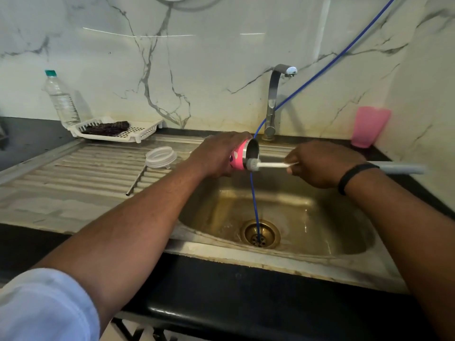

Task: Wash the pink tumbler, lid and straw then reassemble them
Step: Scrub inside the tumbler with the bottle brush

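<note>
My left hand (216, 157) grips the pink tumbler (238, 160) on its side above the sink's left edge, with its steel mouth facing right. My right hand (322, 163) holds a long white bottle brush (273, 165) by its shaft. The grey bristle head sits at the lower rim of the tumbler's mouth, and the grey handle end sticks out past my wrist. The clear lid (160, 157) lies on the ribbed drainboard. A thin metal straw (136, 180) lies along the drainboard grooves just below the lid.
The steel sink (320, 217) has a brass drain, and a blue hose (254, 200) runs down into it. The tap (274, 99) stands behind. A pink cup (369, 126) is at the back right. A water bottle (61, 99) and a white rack (138, 131) stand at the back left.
</note>
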